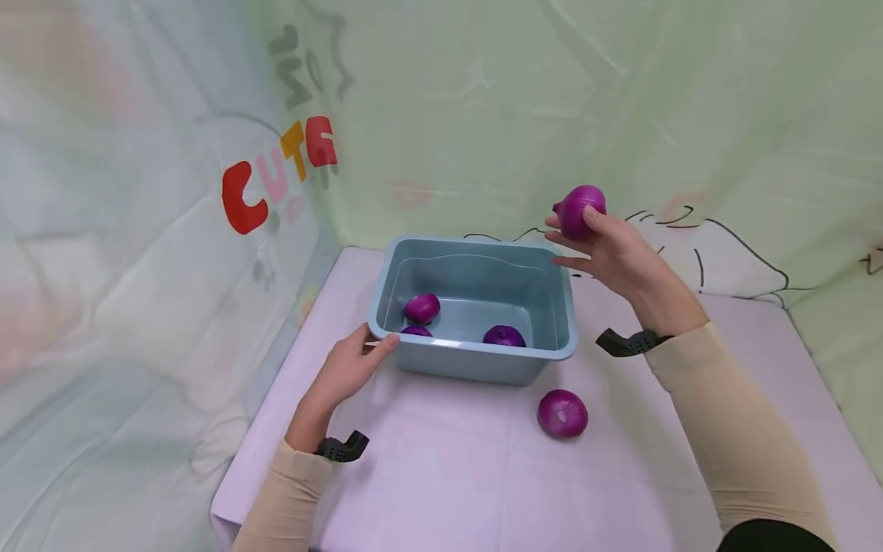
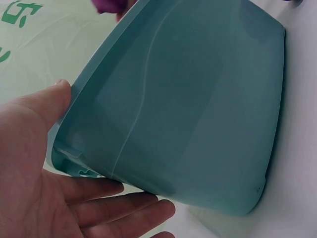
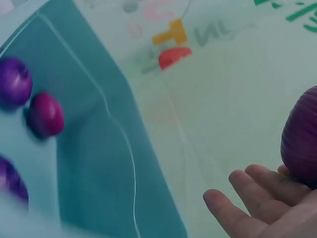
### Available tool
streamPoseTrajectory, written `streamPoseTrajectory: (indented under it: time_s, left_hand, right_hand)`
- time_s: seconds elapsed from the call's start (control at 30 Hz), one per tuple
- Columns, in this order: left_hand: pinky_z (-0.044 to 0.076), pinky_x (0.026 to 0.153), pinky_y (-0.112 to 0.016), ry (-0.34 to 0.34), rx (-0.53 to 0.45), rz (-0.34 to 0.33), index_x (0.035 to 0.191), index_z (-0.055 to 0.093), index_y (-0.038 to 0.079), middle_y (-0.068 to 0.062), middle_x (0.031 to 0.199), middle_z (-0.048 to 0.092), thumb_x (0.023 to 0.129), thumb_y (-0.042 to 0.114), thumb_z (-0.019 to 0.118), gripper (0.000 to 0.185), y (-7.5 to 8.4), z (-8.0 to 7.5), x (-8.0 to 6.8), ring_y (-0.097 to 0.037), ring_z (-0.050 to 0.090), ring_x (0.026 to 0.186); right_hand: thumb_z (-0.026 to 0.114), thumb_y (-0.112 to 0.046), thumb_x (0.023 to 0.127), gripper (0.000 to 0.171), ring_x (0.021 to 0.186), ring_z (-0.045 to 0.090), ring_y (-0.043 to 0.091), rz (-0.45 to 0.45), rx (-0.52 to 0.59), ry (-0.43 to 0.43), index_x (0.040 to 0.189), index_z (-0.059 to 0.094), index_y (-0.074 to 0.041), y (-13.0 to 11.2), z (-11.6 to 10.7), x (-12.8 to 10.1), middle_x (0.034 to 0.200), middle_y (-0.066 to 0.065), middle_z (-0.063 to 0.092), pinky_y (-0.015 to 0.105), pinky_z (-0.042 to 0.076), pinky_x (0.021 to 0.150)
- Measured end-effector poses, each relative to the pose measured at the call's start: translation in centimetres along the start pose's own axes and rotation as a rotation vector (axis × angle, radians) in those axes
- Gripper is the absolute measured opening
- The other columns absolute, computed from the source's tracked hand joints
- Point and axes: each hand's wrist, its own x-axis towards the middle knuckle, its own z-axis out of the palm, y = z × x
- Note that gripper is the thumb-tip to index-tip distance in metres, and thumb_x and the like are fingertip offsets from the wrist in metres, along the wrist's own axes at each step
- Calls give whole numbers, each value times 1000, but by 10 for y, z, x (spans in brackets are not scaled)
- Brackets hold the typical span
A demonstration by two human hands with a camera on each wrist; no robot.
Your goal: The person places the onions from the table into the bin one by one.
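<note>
My right hand (image 1: 624, 261) holds a purple onion (image 1: 582, 208) up above the bin's right back corner, thumb on the near side and the other fingers spread out. In the right wrist view that onion (image 3: 302, 139) is cut off by the frame's edge. At the left front corner of a blue-grey plastic bin (image 1: 469, 364), my left hand (image 1: 348, 368) grips the rim, its thumb over the edge and its fingers along the outer side. Inside the bin lie three onions: one (image 1: 422, 308) at the left, another (image 1: 417, 331) partly hidden by the front wall, and one (image 1: 504, 336) further right.
One more purple onion (image 1: 562, 414) rests on the pale cloth-covered table (image 1: 441, 475), in front of the bin's right end. Printed fabric (image 1: 483, 115) hangs behind the table and along its left side.
</note>
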Motion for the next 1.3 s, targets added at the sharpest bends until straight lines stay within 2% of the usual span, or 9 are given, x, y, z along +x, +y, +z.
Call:
streamPoseTrajectory:
  time_s: [0.13, 0.3, 0.4, 0.6, 0.77, 0.97, 1.13, 1.3]
  left_hand:
    - [56, 93, -52, -3, -4, -8, 157, 45, 19, -3, 139, 62, 91, 77, 58, 88, 1, 0, 0, -27, 65, 120]
    - [56, 94, -51, -3, -5, -11, 157, 45, 19, -1, 138, 62, 91, 78, 58, 89, 2, -1, 1, -26, 64, 121]
    - [55, 94, -51, -2, -5, -9, 157, 46, 19, 0, 137, 63, 91, 78, 58, 89, 3, 0, 1, -25, 65, 120]
    - [55, 94, -50, -1, -3, -12, 156, 47, 19, 1, 135, 63, 90, 78, 58, 89, 3, 0, 0, -24, 65, 120]
    - [55, 94, -51, 3, -4, -2, 155, 48, 17, 0, 134, 64, 91, 77, 58, 88, 5, -1, 0, -24, 65, 120]
    - [55, 94, -50, 10, 8, 16, 151, 51, 12, 0, 132, 65, 92, 77, 56, 88, 3, -2, 2, -23, 65, 119]
    - [55, 94, -49, 7, -3, 18, 150, 52, 11, 1, 130, 66, 92, 77, 57, 88, 2, -2, 2, -23, 65, 118]
    - [55, 94, -50, 4, -10, 13, 151, 52, 12, 1, 129, 66, 92, 76, 58, 87, 3, -2, 2, -23, 65, 119]
  right_hand:
    - [56, -33, 108, 50, 131, 56, 29, 43, 0, -5, 152, 43, -10, -2, 18, 21, 139, 11, 61, 49, 47, 106]
    - [58, -37, 107, 57, 135, 51, 32, 82, -61, -3, 154, 41, -11, -2, 38, 45, 142, 10, 57, 56, 40, 111]
    - [60, -40, 106, 59, 136, 49, 34, 108, -118, -6, 155, 42, -11, -1, 50, 58, 145, 12, 54, 61, 35, 113]
    - [64, -45, 103, 67, 136, 49, 37, 194, -259, -44, 153, 44, -4, 9, 78, 81, 145, 17, 53, 63, 35, 112]
    - [64, -49, 101, 78, 136, 49, 38, 313, -430, -91, 155, 36, 2, 26, 97, 98, 149, 21, 48, 60, 40, 110]
    - [68, -57, 95, 89, 138, 48, 37, 495, -668, -206, 156, 35, 0, 50, 111, 122, 152, 16, 45, 57, 43, 109]
    - [68, -65, 91, 96, 135, 50, 36, 568, -833, -252, 155, 37, 0, 73, 117, 139, 152, 16, 45, 57, 45, 106]
    - [68, -71, 88, 100, 132, 52, 39, 625, -934, -242, 151, 39, 0, 93, 122, 147, 148, 17, 47, 59, 46, 105]
